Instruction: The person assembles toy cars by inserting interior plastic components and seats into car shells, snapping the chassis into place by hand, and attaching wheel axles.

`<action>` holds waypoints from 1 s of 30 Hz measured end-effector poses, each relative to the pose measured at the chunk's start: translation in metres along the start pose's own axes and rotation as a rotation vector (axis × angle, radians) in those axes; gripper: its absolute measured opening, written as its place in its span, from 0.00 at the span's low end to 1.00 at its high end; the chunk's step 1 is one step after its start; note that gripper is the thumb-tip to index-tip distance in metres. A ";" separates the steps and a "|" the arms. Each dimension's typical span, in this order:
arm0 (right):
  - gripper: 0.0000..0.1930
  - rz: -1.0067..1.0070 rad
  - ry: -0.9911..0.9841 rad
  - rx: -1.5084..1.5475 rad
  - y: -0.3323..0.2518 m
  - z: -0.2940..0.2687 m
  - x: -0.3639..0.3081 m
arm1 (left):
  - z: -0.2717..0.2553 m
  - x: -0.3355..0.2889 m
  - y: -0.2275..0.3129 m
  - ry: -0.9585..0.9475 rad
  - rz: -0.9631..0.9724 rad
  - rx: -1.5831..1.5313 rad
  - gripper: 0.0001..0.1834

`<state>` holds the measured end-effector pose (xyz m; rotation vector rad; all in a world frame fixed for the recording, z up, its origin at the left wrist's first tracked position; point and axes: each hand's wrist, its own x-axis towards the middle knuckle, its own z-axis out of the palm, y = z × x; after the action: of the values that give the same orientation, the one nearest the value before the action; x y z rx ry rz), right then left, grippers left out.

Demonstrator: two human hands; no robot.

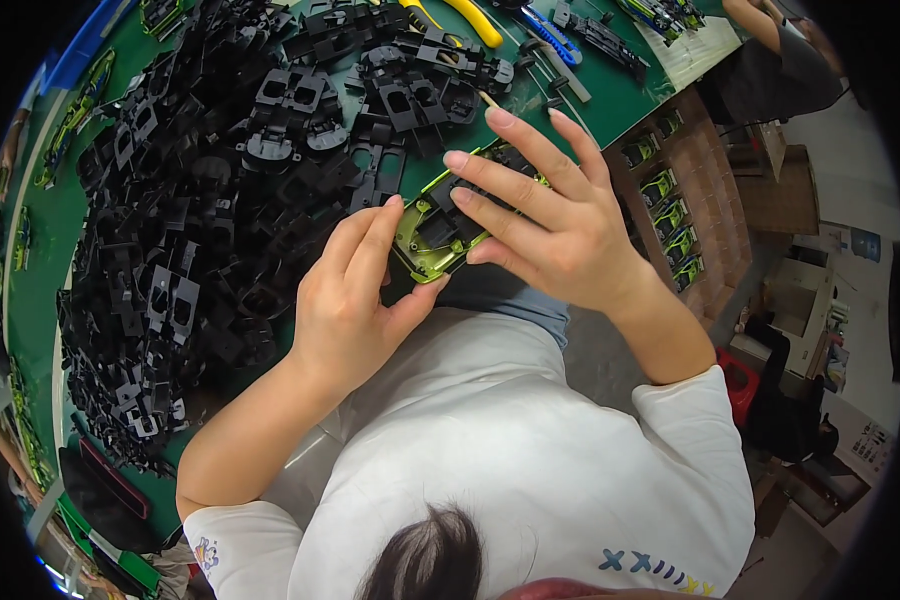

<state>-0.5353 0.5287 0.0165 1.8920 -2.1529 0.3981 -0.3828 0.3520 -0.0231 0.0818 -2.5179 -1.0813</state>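
Over the near edge of the green table (610, 108), I hold a lime-green toy car body shell (408, 240), its hollow inside facing up. Black plastic chassis parts (440, 222) sit within the shell. My left hand (338, 300) pinches the shell's left end between thumb and fingers. On the other end is my right hand (570, 225), its fingers laid across the black parts and its thumb at the near side. Those fingers hide much of the right half.
A large heap of black plastic chassis parts (210, 200) covers the table's left side. Beyond my hands lie yellow-handled pliers (475, 22), a blue utility knife (552, 38) and wheel axles (560, 85). A brown box (715, 200) at right holds several green car bodies. Another person (780, 80) is at upper right.
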 end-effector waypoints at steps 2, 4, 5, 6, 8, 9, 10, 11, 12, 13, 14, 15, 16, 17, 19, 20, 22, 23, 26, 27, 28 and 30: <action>0.21 -0.007 0.002 0.037 0.006 0.002 0.001 | 0.000 0.000 -0.001 0.008 -0.004 -0.009 0.36; 0.21 -0.012 0.004 0.072 0.008 0.006 0.000 | 0.001 0.001 -0.001 0.010 -0.009 -0.026 0.36; 0.21 0.052 0.045 0.168 0.007 0.008 -0.001 | 0.000 0.001 0.000 0.012 -0.012 -0.025 0.36; 0.21 0.117 0.085 0.265 0.007 0.010 -0.001 | -0.001 0.002 0.001 -0.002 -0.007 -0.015 0.36; 0.22 0.068 0.061 0.225 0.008 0.008 -0.002 | -0.002 0.002 0.002 -0.015 -0.005 -0.004 0.36; 0.22 0.021 0.038 0.183 0.008 0.008 -0.002 | -0.002 0.002 0.002 -0.020 -0.004 -0.009 0.36; 0.21 -0.011 0.038 0.167 0.009 0.009 -0.001 | -0.002 0.002 0.002 -0.025 -0.003 -0.014 0.36; 0.21 -0.008 0.037 0.166 0.011 0.009 0.000 | -0.002 0.002 0.002 -0.027 -0.002 -0.015 0.36; 0.19 -0.041 0.042 0.171 0.013 0.009 0.001 | -0.003 0.002 0.003 -0.038 -0.021 -0.013 0.36; 0.17 -0.074 0.048 0.176 0.015 0.008 0.002 | -0.003 0.002 0.003 -0.049 -0.039 -0.011 0.36; 0.17 -0.073 0.047 0.177 0.017 0.006 0.004 | -0.002 0.002 0.002 -0.050 -0.039 -0.011 0.36; 0.16 -0.110 0.025 0.170 0.019 0.003 0.005 | -0.001 0.002 0.001 -0.044 -0.014 -0.008 0.36; 0.16 -0.148 0.003 0.164 0.021 0.001 0.006 | -0.001 0.002 0.000 -0.037 0.012 -0.005 0.37; 0.16 -0.148 0.002 0.164 0.023 0.000 0.008 | -0.001 0.002 0.001 -0.036 0.011 -0.005 0.37; 0.15 -0.091 -0.017 0.349 0.028 -0.001 0.012 | -0.002 0.002 0.001 -0.049 0.004 -0.009 0.37; 0.15 -0.092 -0.019 0.348 0.028 0.000 0.011 | -0.001 0.001 0.001 -0.048 0.004 -0.011 0.37; 0.15 0.056 -0.010 0.557 0.030 0.003 0.011 | 0.001 0.000 -0.001 -0.020 0.006 -0.015 0.38; 0.15 0.058 -0.012 0.557 0.029 0.004 0.012 | 0.001 0.000 -0.001 -0.022 0.006 -0.016 0.38; 0.16 0.155 0.023 0.684 0.030 0.007 0.014 | 0.000 0.000 -0.001 -0.022 0.012 -0.016 0.38; 0.16 0.098 0.033 0.684 0.033 0.010 0.015 | 0.000 0.000 -0.002 -0.021 0.015 -0.015 0.38; 0.16 0.040 0.042 0.684 0.034 0.011 0.015 | 0.001 0.000 -0.003 -0.019 0.017 -0.014 0.38; 0.16 0.023 0.035 0.653 0.034 0.008 0.016 | 0.001 0.001 -0.002 -0.018 0.016 -0.018 0.38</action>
<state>-0.5708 0.5145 0.0131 2.1306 -2.1875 1.2548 -0.3840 0.3510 -0.0246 0.0474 -2.5206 -1.1025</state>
